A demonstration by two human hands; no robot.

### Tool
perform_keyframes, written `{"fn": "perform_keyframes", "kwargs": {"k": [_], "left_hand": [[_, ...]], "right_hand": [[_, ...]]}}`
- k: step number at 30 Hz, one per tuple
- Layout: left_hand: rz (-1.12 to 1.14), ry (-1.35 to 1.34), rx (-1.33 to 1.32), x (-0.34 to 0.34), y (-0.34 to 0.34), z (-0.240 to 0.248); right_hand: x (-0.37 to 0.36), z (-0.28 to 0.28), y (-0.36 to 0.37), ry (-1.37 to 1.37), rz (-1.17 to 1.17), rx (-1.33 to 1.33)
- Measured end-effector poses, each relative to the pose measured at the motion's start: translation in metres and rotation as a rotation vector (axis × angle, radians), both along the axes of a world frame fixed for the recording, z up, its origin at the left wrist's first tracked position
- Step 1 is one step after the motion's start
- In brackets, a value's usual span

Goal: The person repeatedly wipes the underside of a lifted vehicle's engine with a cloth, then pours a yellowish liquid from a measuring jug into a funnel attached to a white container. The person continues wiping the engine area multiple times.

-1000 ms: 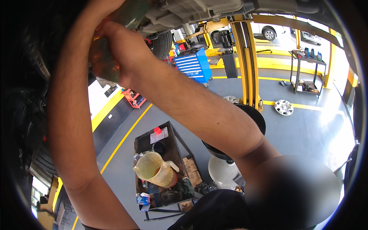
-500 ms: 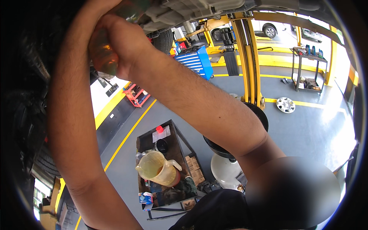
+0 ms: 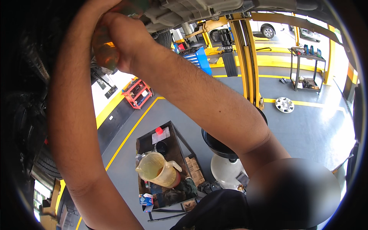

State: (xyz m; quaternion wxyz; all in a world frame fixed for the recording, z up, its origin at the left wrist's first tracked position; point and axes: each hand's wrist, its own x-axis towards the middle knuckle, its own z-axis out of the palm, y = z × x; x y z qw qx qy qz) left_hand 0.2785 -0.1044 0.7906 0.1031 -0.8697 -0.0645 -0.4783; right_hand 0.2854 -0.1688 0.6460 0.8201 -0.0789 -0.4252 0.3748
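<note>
Gripping a see-through thing (image 3: 107, 50) with a green and orange shine, your right hand (image 3: 128, 32) is curled around its side. That thing is high up at the top left, just beside your left arm (image 3: 73, 115) and under the car's belly (image 3: 184, 11). Your left hand is past the top edge, so I cannot tell how open it is or what it holds. Down below, a dark cart (image 3: 172, 143) has a cloudy jug (image 3: 166, 176), a red cap (image 3: 159, 130) and a blue and white box (image 3: 145, 200) on it.
</note>
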Motion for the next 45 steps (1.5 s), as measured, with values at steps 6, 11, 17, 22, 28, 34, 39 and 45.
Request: {"fn": "perform_keyframes", "kwargs": {"k": [6,11,17,22,28,34,39,45], "left_hand": [[0.009,0.020,0.052,0.001,0.003,0.004],[0.011,0.012,0.014,0.004,0.002,0.005],[-0.035,0.009,0.025,0.000,-0.002,-0.002],[-0.100,0.034,0.026,0.000,-0.005,-0.005],[-0.036,0.008,-0.015,0.002,-0.004,-0.003],[-0.125,0.120,-0.166,0.013,0.026,0.011],[-0.182,0.097,-0.221,0.014,0.041,0.018],[-0.231,0.083,-0.267,0.014,0.036,0.011]], "right_hand": [[0.004,0.005,0.001,-0.010,-0.034,-0.027],[0.007,0.008,0.002,-0.031,-0.045,-0.049],[0.009,0.009,0.001,-0.027,-0.086,-0.035],[0.013,0.009,-0.002,-0.037,-0.083,-0.033],[0.014,0.013,-0.003,0.039,-0.062,-0.049],[0.017,0.014,-0.009,0.082,-0.132,-0.141],[0.019,0.017,-0.012,0.053,-0.133,-0.158],[0.026,0.019,-0.004,0.053,-0.093,-0.134]]}}
